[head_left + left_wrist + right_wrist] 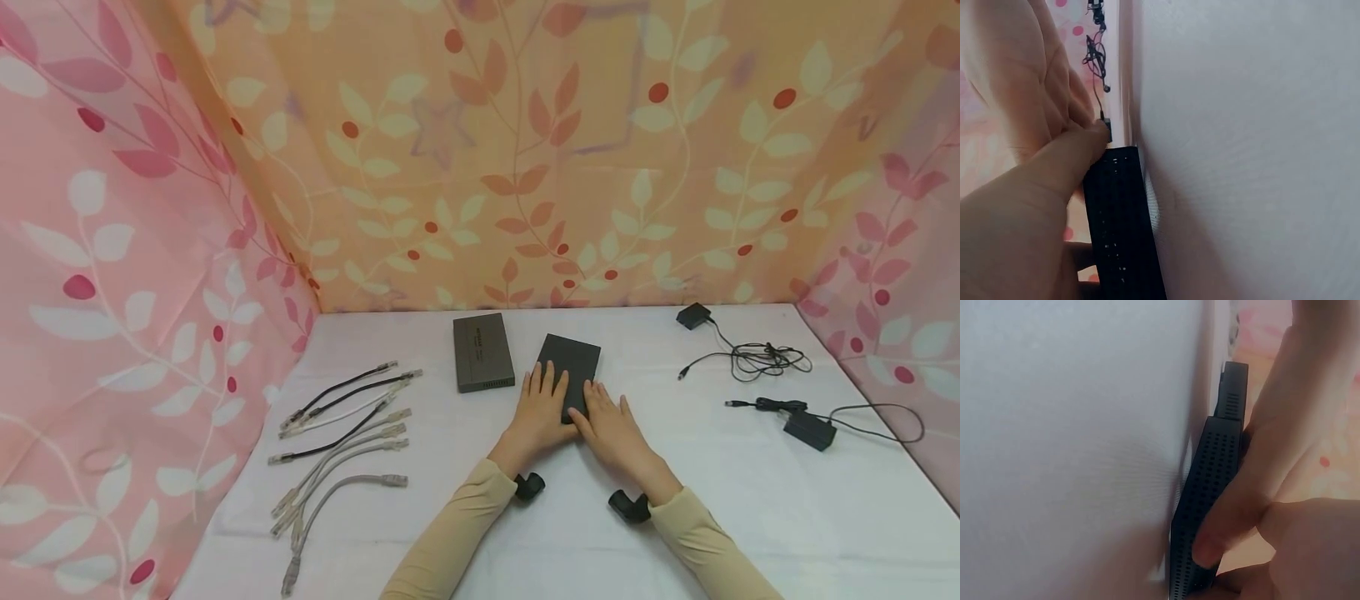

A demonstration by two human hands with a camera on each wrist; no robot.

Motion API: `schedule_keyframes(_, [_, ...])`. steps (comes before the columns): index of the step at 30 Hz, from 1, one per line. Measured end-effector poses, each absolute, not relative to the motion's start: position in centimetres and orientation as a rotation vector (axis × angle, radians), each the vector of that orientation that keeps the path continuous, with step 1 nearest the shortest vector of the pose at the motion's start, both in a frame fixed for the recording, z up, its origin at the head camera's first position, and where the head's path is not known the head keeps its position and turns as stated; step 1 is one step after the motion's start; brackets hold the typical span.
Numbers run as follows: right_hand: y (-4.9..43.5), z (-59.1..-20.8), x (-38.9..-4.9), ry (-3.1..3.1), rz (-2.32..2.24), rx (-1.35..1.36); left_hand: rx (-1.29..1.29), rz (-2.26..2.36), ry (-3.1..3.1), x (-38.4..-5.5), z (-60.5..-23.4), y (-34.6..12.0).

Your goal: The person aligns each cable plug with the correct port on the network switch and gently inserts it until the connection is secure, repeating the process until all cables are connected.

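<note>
A flat black network switch (572, 358) lies tilted on the white table under both hands. Across its left part rest the straight fingers of my left hand (537, 410), with the thumb along the near edge. At its right side is my right hand (617, 429); its fingers extend forward along that edge and its thumb reaches the near corner. In the left wrist view the switch's narrow side (1124, 212) shows small pale marks. Rows of small holes cover the side of the switch (1209, 481) in the right wrist view, where a thumb touches it.
Another dark grey switch (483, 354) with lettering lies just left. Several black, white and grey network cables (341, 446) spread over the left side. To the right are a black power adapter (693, 315) with coiled cord and a second adapter (810, 430). Patterned curtains (525, 167) enclose the table.
</note>
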State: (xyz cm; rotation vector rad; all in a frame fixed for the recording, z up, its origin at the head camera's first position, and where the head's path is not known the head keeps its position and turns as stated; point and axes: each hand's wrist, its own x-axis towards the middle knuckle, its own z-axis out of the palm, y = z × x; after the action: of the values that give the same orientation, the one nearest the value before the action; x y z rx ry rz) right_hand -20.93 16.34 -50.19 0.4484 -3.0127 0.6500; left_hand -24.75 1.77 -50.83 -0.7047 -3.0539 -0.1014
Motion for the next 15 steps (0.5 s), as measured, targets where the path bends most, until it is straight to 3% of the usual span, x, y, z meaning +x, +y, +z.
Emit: schedule_keyframes(15, [19.6, -48.7, -22.0, -3.015, 0.737, 0.603, -0.750, -0.266, -3.045, -24.9, -50.9, 0.8])
